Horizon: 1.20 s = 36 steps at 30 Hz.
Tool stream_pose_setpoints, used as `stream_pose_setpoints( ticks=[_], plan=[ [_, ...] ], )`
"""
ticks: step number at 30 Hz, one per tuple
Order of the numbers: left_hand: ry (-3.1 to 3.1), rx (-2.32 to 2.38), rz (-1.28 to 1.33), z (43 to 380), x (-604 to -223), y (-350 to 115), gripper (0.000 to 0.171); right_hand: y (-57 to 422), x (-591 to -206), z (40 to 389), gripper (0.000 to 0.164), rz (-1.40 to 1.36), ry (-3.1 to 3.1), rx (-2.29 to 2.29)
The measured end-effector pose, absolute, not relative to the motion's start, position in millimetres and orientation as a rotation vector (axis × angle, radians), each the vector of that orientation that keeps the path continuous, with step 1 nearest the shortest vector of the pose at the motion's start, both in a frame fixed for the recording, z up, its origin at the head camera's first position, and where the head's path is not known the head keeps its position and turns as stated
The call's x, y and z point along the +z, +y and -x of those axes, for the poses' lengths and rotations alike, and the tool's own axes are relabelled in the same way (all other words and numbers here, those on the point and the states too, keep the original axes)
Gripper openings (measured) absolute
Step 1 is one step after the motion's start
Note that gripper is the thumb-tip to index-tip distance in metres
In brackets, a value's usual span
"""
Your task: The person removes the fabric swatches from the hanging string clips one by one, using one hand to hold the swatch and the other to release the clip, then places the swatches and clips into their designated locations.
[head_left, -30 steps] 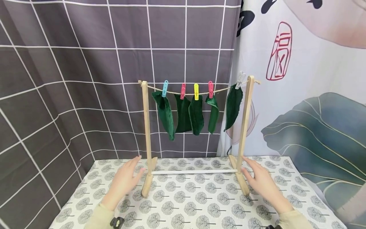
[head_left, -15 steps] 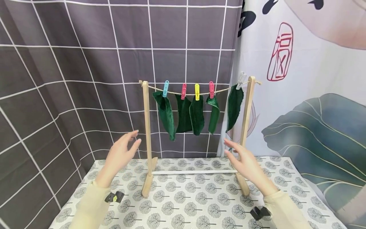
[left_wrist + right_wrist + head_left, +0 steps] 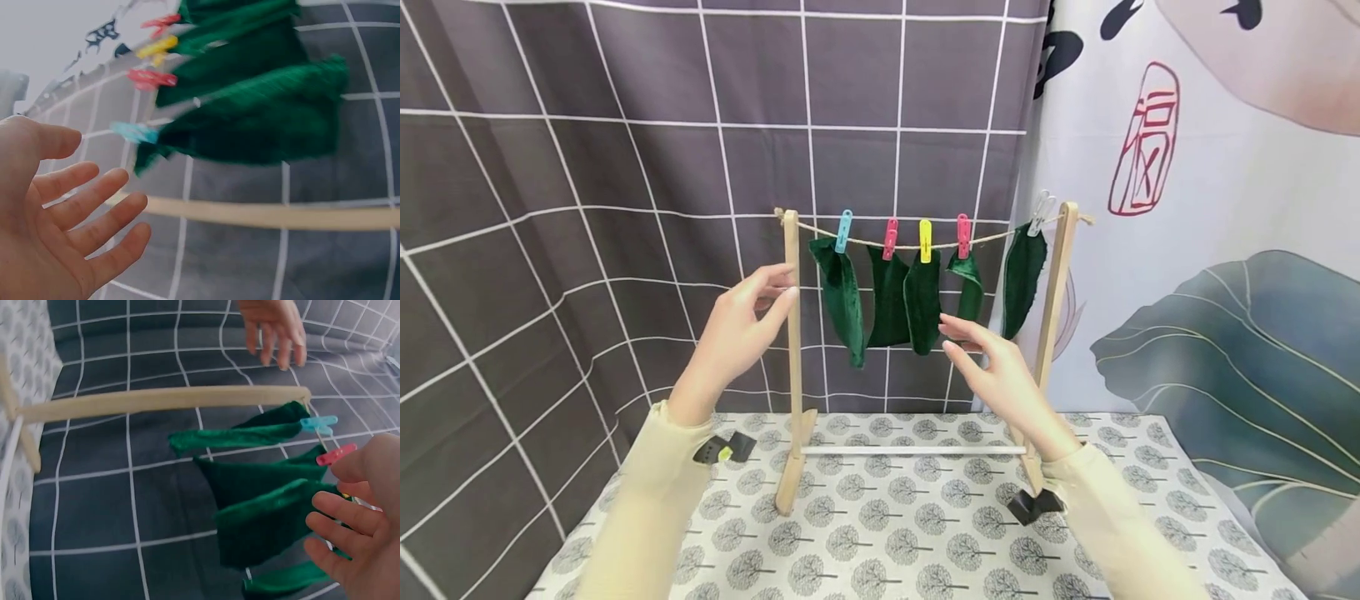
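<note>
Several dark green cloth pieces (image 3: 922,304) hang from a string line (image 3: 868,243), held by a blue clothespin (image 3: 844,232), two red clothespins (image 3: 890,239), a yellow clothespin (image 3: 925,242) and a clear clothespin (image 3: 1041,212). My left hand (image 3: 730,333) is raised beside the rack's left wooden post (image 3: 793,333), fingers relaxed, palm bare in the left wrist view. In front of the cloths my right hand (image 3: 1000,375) is lifted, its fingertips near the yellow-pinned cloth; contact cannot be told. Nothing is held by either hand. The right wrist view shows loosely bent right-hand fingers (image 3: 340,534).
The rack's right post (image 3: 1056,292) stands partly behind my right forearm, and a white crossbar (image 3: 913,450) joins the feet. Beneath lies a tree-print tablecloth (image 3: 880,533). A grey grid curtain (image 3: 625,167) and a white patterned curtain (image 3: 1225,208) hang behind.
Both hands have risen from beside the rack's feet. The right hand has moved up and left in front of the cloths; the left hand has moved up beside the left post.
</note>
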<state>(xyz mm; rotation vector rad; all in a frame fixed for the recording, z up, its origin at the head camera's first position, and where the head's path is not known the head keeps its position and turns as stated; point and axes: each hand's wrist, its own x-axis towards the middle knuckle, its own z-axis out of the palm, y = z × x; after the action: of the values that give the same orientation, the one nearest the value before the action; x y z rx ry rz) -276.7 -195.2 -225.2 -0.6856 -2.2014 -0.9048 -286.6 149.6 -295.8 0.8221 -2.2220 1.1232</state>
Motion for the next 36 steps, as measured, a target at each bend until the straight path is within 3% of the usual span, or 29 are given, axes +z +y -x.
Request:
stream_pose_setpoints(
  ticks=[19,36],
  plan=[
    [-2.175,-0.976,0.741,304.0,-160.4,-144.8,0.037,84.5,-261.9,325.0,0.04,-0.821,-2.318,1.371],
    [-2.559,-0.827,0.653,335.0,-129.4,-130.1,0.052,45.9,-242.3,347.7,0.043,-0.729,-2.409,1.358]
  ],
)
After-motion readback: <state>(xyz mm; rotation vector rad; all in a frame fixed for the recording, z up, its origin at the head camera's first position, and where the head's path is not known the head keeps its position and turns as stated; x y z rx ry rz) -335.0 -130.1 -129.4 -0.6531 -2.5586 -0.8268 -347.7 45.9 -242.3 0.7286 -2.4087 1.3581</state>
